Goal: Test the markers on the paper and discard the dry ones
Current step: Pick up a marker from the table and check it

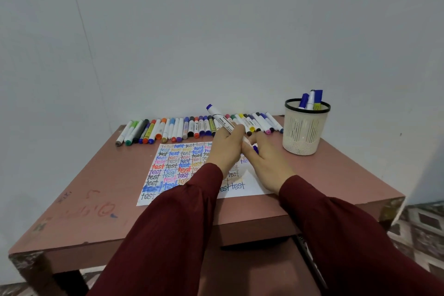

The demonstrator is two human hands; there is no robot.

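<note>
Above paper sheet (168, 170): left hand (225, 148), right hand (266, 162) grip cylindrical white marker (219, 116).

A plain study corner, probably in a home. A worn, scribbled-on reddish desk (96, 175) carrying markers (166, 128) stands against a bare pale wall (216, 31); patterned floor tiles (424, 223) show at the near right.

paper (168, 170) under the left hand (225, 149) and right hand (266, 163): "test" handwritten repeatedly in rows, in blue, red, black, purple, pink | marker (219, 116) in the left hand: small black barrel print, unreadable | table (72, 228) left of the hands: red scribbles, illegible
</note>
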